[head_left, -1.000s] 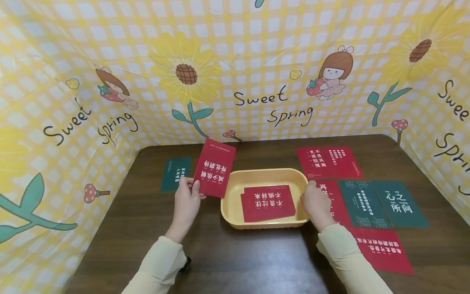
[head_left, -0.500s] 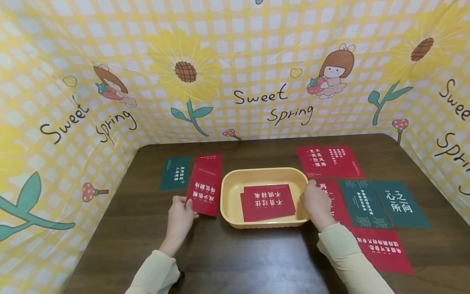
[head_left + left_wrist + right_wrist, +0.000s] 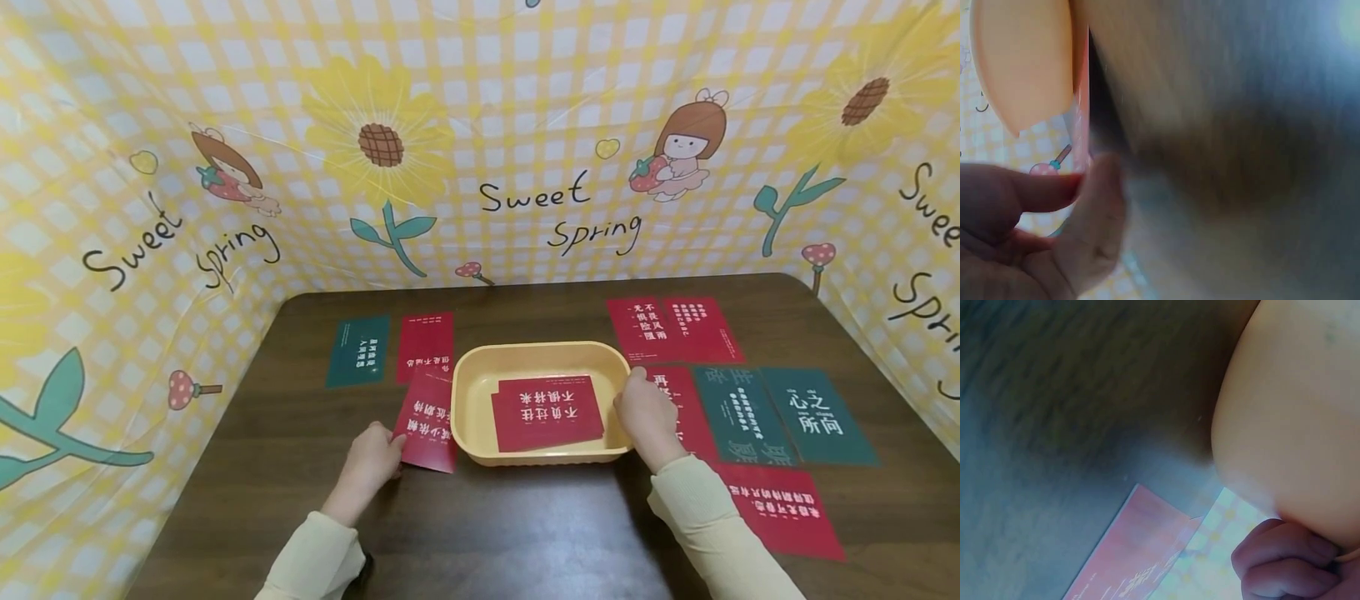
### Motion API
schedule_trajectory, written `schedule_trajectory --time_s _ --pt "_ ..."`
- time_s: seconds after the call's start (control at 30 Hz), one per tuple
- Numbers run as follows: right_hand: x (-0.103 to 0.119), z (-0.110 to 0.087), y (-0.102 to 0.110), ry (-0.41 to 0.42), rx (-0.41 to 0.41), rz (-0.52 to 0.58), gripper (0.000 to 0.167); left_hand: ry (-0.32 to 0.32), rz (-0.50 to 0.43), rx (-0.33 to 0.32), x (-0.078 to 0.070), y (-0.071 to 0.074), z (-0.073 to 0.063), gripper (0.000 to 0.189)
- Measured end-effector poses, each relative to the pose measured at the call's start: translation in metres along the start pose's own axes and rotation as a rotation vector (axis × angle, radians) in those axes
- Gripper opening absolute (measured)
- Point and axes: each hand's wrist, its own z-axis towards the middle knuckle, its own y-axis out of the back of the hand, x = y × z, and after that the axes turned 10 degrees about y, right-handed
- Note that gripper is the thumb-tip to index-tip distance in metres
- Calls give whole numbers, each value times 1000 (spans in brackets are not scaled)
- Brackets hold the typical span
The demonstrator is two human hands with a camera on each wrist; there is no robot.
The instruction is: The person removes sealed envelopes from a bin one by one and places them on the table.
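Note:
Between thumb and fingers my left hand (image 3: 370, 458) pinches a red printed card (image 3: 427, 421), just left of the yellow plastic basin (image 3: 472, 392). The card's near edge is close over the table, and its far end overlaps another red card (image 3: 425, 333) in the head view. Seen from the left wrist, the pinched card shows nearly edge-on beside the basin wall (image 3: 1022, 56). My right hand (image 3: 647, 412) grips the basin's right rim; its fingers (image 3: 1285, 565) curl at the basin edge in the right wrist view. Inside the basin lie stacked red cards (image 3: 551, 412).
A green card (image 3: 358, 352) lies at the back left of the brown table (image 3: 525, 533). On the right are several red cards (image 3: 701, 329) and two green ones (image 3: 817, 417), partly under the right forearm. A patterned cloth (image 3: 540, 125) rises behind the table.
My left hand has brought the red card down from beside the basin's far left corner toward me, lowering it to the table. The red card behind is now uncovered. My right hand stays put.

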Motion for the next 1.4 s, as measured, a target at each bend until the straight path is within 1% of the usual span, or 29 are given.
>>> schedule_trajectory --time_s 0.07,0.13,0.2,0.3,0.37,0.53,0.67,0.7,0.77,0.83,0.87,1.03,1.17,1.27,1.4 --pt "0 0 0 -1 6 1 25 -17 93 1 1 3 -1 26" --pt "0 -1 1 2 7 1 25 -20 168 10 2 6 -2 30" --pt "0 -1 1 2 6 1 26 -27 228 17 3 8 -2 31" --pt "0 -1 1 -2 6 3 26 -17 304 36 4 9 -2 31" --pt "1 -1 1 -6 10 6 27 -10 332 49 4 10 -3 30" --pt "1 0 1 -9 18 10 28 24 319 100 4 12 -5 29" --pt "1 0 1 -6 17 10 28 70 292 142 3 13 -6 27" --pt "1 0 1 -5 17 10 28 87 281 150 3 12 -6 29" --pt "2 0 2 -8 15 11 28 128 258 166 2 11 -5 40" --pt "2 -1 2 -8 12 11 27 158 246 172 1 10 -5 52" --pt "2 -1 2 -7 12 11 27 169 246 173 1 9 -4 53" --pt "2 -1 3 -2 14 12 27 193 308 159 -1 6 -2 56" --pt "2 -1 3 -11 17 13 28 208 352 147 -3 4 0 62" --pt "1 0 3 -15 19 16 29 220 372 142 -4 2 1 62" --pt "2 0 2 -15 21 16 30 215 433 130 -7 0 2 56"
